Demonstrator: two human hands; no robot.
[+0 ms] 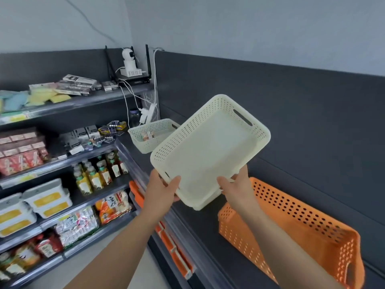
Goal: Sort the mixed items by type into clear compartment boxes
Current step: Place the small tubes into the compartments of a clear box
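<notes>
Both hands held an empty cream basket (208, 151) above the dark shelf (200, 230), tilted toward the camera. The left hand (164, 187) and right hand (235, 184) each gripped its near rim, thumb laid inside, the other fingers tucked underneath and mostly hidden. The sound move was to level it first, then lower it beside the second cream basket (145, 134), which held a few small items (146, 135), clear of the orange basket (291, 211). It was stiff moulded plastic, rectangular with rounded corners. Its walls were dotted with small holes and its floor was smooth. Another possibly sat nested beneath.
</notes>
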